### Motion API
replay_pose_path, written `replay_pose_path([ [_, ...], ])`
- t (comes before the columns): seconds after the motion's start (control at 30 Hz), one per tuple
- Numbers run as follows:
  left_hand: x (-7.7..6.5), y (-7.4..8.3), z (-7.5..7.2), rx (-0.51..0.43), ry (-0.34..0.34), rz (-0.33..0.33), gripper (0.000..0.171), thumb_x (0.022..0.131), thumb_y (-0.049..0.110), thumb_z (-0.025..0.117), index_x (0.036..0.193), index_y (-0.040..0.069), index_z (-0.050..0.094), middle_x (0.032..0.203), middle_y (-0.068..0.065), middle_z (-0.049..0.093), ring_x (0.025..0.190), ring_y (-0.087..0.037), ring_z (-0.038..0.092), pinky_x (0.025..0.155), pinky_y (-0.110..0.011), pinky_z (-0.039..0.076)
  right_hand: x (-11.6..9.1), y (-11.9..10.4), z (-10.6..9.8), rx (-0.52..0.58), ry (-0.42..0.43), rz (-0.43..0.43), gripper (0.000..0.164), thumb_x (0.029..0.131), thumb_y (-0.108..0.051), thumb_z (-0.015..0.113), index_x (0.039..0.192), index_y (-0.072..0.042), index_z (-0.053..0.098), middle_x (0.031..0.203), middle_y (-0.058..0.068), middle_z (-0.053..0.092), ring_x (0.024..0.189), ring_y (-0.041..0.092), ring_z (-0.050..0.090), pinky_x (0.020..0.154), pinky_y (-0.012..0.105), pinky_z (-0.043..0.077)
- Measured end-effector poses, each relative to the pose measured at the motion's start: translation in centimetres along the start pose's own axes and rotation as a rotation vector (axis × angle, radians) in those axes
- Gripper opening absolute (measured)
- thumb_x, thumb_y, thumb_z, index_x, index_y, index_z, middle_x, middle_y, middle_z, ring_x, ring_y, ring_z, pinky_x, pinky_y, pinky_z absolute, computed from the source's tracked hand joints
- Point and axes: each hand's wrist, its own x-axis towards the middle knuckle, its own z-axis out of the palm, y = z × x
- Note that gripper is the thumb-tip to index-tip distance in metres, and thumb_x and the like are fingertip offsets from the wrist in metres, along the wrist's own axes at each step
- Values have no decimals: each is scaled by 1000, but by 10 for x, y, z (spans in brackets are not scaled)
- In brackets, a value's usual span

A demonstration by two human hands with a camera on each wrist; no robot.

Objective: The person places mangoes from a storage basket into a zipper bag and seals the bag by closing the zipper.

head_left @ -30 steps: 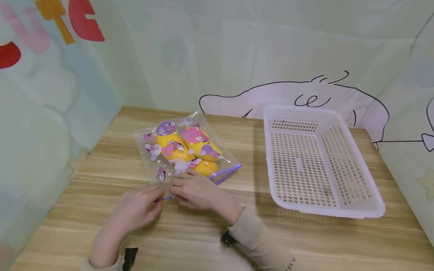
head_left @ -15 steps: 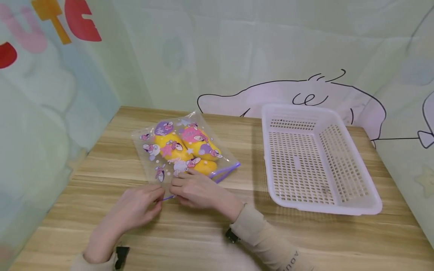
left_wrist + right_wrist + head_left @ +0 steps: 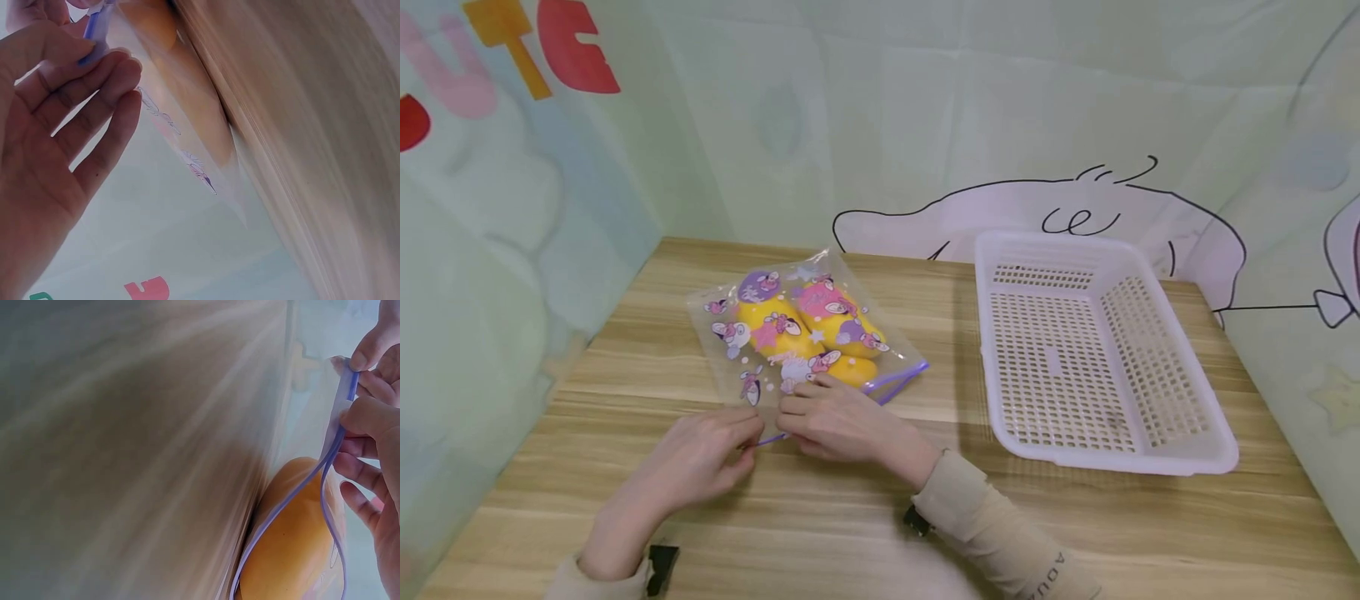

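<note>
A clear zip bag (image 3: pixel 737 383) with pink and purple cartoon prints lies on the table, several yellow mangoes (image 3: pixel 850 371) inside it. My left hand (image 3: pixel 711 454) pinches the near left corner of its purple zip strip (image 3: pixel 94 37) between thumb and forefinger. Right beside it, my right hand (image 3: pixel 842 421) pinches the same strip (image 3: pixel 340 434) with thumb and fingers. In the right wrist view the strip's two edges are together at the hands and part below them, where a mango (image 3: pixel 287 544) shows through the gap. The right hand hides part of the strip in the head view.
A white plastic basket (image 3: pixel 1052 362) with a mesh of holes stands on the right of the wooden table (image 3: pixel 820 533). Printed cloth walls (image 3: pixel 895 125) rise behind the table and along its left and right sides.
The head view has shifted slightly, so the scene sits a little further left. Both hands stay at the same corner of the zip strip, with almost no movement.
</note>
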Motion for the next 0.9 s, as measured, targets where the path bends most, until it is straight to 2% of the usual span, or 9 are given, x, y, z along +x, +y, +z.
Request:
replay_pose_path([
  [0.4, 3, 2, -3, 4, -33, 1, 30, 66, 7, 70, 68, 25, 47, 66, 17, 42, 57, 2, 35, 50, -16, 32, -5, 3, 1, -7, 2, 7, 11, 90, -33, 57, 98, -25, 59, 106, -14, 61, 103, 10, 55, 99, 30, 40],
  [0.9, 3, 1, -4, 10, -21, 23, 30, 65, 7, 71, 67, 25, 47, 67, 16, 44, 59, 1, 36, 51, -17, 34, -9, 9, 2, 20, 17, 10, 10, 91, -32, 56, 98, -25, 59, 107, -13, 62, 101, 10, 55, 92, 26, 38],
])
